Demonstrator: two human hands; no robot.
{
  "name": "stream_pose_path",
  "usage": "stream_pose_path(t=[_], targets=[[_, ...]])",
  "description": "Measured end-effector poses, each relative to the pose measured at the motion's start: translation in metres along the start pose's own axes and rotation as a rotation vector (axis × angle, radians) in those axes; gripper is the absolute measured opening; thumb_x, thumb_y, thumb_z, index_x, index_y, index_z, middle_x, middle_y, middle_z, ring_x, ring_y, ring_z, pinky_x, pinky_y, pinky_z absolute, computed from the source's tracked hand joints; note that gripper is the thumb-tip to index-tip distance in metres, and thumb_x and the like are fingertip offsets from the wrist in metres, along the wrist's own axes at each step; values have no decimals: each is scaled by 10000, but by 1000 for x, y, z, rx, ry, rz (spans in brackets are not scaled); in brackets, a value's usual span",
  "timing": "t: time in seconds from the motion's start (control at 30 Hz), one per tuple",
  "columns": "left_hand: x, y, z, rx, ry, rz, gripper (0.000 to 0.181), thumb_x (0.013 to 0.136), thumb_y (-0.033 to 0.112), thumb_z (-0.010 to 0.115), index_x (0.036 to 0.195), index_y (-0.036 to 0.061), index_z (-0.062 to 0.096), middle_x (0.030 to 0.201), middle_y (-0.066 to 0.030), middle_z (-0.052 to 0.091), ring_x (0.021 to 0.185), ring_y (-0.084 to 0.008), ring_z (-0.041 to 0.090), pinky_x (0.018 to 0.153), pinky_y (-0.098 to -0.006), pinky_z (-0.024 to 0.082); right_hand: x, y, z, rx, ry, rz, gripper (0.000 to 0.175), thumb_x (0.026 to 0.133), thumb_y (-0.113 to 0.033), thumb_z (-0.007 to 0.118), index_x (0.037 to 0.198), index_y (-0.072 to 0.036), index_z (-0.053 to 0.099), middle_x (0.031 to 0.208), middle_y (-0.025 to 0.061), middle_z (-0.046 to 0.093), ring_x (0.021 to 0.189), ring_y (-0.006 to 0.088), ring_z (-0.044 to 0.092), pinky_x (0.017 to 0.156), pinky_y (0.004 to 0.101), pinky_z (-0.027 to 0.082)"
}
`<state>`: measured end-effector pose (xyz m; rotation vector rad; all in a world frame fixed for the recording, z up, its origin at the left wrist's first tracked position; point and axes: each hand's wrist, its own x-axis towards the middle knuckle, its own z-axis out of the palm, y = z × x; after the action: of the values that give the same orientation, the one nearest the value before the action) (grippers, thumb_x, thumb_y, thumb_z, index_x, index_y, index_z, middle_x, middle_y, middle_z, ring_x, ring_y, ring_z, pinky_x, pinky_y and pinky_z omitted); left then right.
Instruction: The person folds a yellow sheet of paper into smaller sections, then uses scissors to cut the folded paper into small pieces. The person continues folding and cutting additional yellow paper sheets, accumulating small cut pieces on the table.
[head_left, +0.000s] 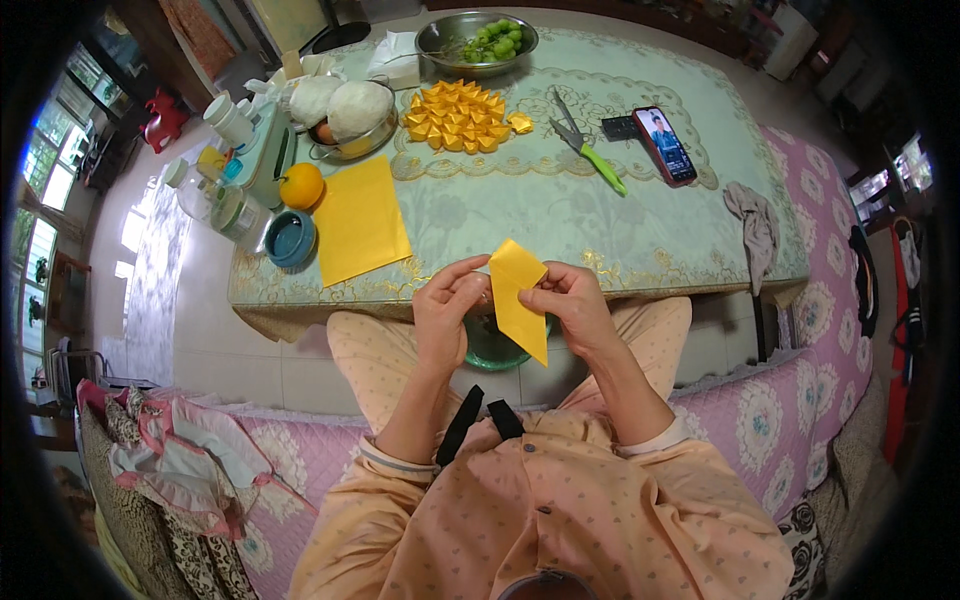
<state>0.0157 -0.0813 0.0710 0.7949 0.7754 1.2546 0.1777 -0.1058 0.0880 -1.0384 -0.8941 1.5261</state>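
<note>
A folded sheet of yellow paper (516, 292) is held up in front of me, just off the table's near edge, with a pointed lower end. My right hand (574, 304) pinches its right side, thumb on the front face. At the upper left edge, my left hand (450, 304) has its fingertips on the paper; some of them are hidden behind it. On the table to the left lies a stack of flat yellow paper sheets (364, 221). Farther back stands a cluster of folded gold paper pieces (455, 116), with one loose gold piece (519, 122) beside it.
Beyond the sheets are an orange (301, 186), a teal bowl (290, 238), clear bottles (238, 214) and a metal pot (367, 139). Green-handled scissors (600, 166), a phone (666, 146) and a cloth (752, 225) lie right. A steel basin (442, 56) holds green fruit. Below my hands is a green container (491, 356).
</note>
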Motion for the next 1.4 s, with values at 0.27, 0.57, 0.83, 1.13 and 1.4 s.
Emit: stream_pose_path(t=[0.27, 0.57, 0.83, 1.13, 1.4], targets=[[5, 9, -5, 120, -94, -121, 132, 776, 9, 612, 888, -55, 589, 669, -64, 614, 550, -97, 573, 511, -181, 429, 0, 5, -2, -31, -27, 18, 137, 743, -46, 634, 856, 9, 580, 767, 11, 585, 686, 48, 525, 621, 180, 422], [6, 14, -7, 97, -105, -122, 128, 778, -17, 583, 897, -62, 576, 679, -91, 617, 556, -127, 599, 488, -181, 434, 1, 7, -3, 21, -7, 24, 121, 755, -10, 627, 860, 15, 573, 775, 34, 593, 672, 63, 555, 597, 177, 447], [7, 16, -13, -74, -178, -180, 98, 763, -21, 585, 852, -62, 588, 709, -108, 616, 581, -141, 603, 554, -192, 468, -1, 2, -5, 43, -59, 17, 128, 753, 14, 606, 880, 33, 615, 808, 55, 620, 704, 79, 574, 644, 187, 467], [4, 18, -5, 154, -156, -108, 179, 735, -55, 615, 900, -33, 550, 771, -67, 615, 687, -73, 567, 631, -180, 456, -5, 0, -2, -265, -63, -78, 107, 762, -20, 605, 858, 9, 646, 757, 4, 609, 679, 43, 530, 613, 173, 431], [-3, 20, 3, 381, -163, -73, 257, 725, -43, 643, 964, -33, 549, 785, -50, 608, 710, -67, 557, 658, -169, 452, 4, 5, -3, -345, -20, -22, 156, 792, -139, 617, 816, 15, 625, 669, -10, 578, 612, 38, 487, 528, 193, 397]])
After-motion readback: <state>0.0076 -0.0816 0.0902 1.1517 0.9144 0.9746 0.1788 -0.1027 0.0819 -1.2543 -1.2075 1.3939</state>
